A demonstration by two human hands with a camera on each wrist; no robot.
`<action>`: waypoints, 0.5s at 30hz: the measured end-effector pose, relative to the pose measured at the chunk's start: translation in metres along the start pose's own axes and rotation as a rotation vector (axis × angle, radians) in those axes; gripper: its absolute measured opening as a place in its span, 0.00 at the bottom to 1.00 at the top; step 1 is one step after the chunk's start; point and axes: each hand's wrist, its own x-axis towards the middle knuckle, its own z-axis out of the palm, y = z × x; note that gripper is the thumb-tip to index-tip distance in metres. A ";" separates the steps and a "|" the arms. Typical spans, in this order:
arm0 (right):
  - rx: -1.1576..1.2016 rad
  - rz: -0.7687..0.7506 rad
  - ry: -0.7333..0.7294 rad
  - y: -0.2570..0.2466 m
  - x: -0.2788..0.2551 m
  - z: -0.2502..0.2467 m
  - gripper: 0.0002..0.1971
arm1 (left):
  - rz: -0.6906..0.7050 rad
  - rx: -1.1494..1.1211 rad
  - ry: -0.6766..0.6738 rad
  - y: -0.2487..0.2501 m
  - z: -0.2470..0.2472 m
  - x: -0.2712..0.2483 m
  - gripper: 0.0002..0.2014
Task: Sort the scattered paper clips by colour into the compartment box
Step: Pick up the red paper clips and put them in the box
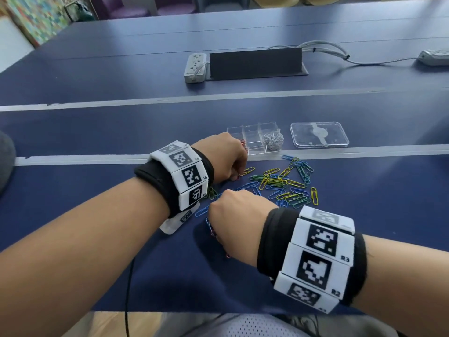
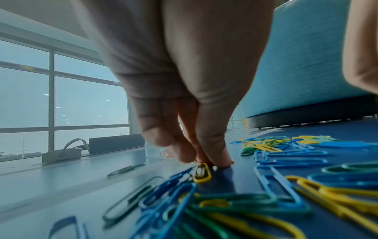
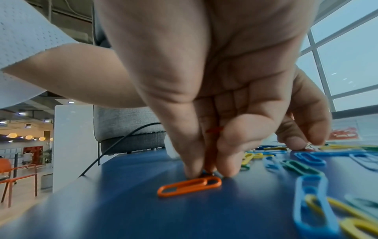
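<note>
Clips (image 1: 286,183): blue, green, yellow, scattered | left fingers (image 2: 212,145) pinch something unclear | right fingers (image 3: 192,161) pinch orange clip (image 3: 189,186)

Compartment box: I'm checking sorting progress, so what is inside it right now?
The compartment box holds a heap of white clips at its right end and some red clips at its left. The left hand covers that corner; other sections look empty.

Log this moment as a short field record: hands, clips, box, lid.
left hand: fingertips down on the table beside a yellow clip
right hand: pinching red clips, fingertips at an orange clip
loose clips: blue, green, yellow, scattered
compartment box: open; white clips in one cell, red in another
lid: right of box
</note>
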 end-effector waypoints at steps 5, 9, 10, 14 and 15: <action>-0.016 0.017 -0.014 0.000 0.000 -0.002 0.09 | 0.002 0.008 -0.030 -0.003 0.000 0.004 0.10; -0.013 0.004 -0.005 -0.001 -0.001 -0.002 0.09 | 0.021 0.057 -0.061 -0.005 0.001 0.007 0.06; -0.007 0.000 0.006 0.000 -0.001 -0.001 0.10 | 0.027 0.059 -0.064 -0.005 0.002 0.007 0.05; -0.017 0.007 0.012 0.001 0.000 -0.003 0.10 | 0.048 -0.042 0.007 -0.006 -0.002 0.002 0.04; -0.025 0.017 -0.008 0.001 0.000 -0.003 0.10 | 0.043 -0.084 0.042 -0.006 -0.005 0.002 0.04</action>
